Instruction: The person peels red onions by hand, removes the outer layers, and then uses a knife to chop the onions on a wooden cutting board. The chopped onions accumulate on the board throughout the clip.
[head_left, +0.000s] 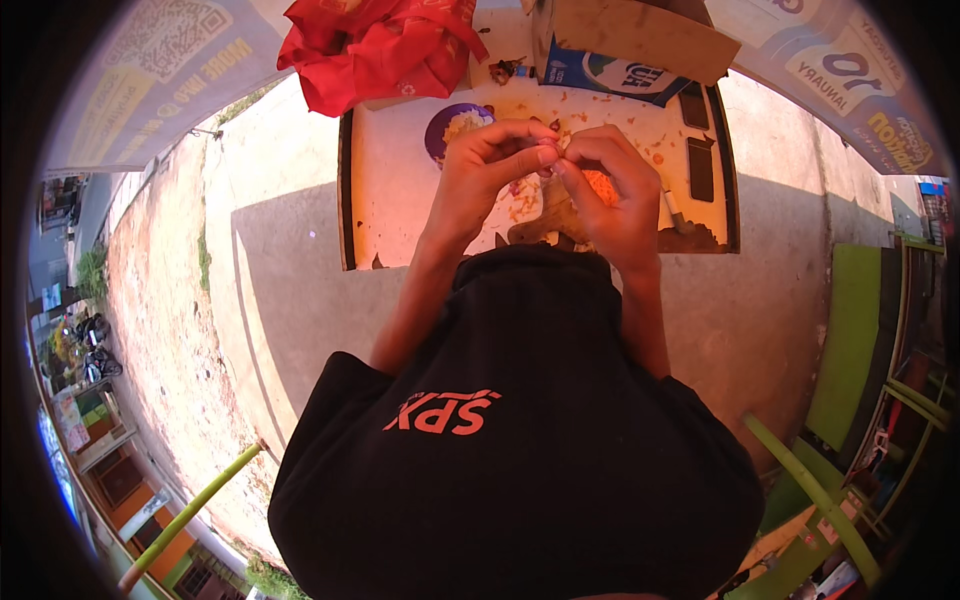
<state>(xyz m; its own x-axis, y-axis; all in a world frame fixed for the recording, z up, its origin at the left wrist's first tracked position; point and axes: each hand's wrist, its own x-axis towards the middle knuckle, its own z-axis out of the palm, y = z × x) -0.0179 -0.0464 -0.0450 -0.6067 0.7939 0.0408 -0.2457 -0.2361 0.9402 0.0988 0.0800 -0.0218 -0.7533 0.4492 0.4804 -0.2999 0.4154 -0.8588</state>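
Note:
Above a low white table (390, 217), my left hand (501, 154) and my right hand (616, 176) meet at the fingertips. Between them they pinch a small reddish-pink piece (551, 142) that looks like a shallot; the fingers cover part of it. A purple bowl (435, 142) of pale chopped pieces stands to the left, partly behind my left hand. Below my hands is a wooden cutting board (551, 210). A heap of orange shreds, perhaps grated carrot (600, 186), shows through the gap in my right hand. Several reddish bulbs (555, 124) lie just beyond my fingers.
At the far side sit a red bag (382, 52) and an open cardboard box (637, 45). Two dark phones (701, 169) lie along the right edge, near a small white stick-like object (671, 202). Peel scraps (637, 135) litter the tabletop. Printed banners (847, 75) hang beyond.

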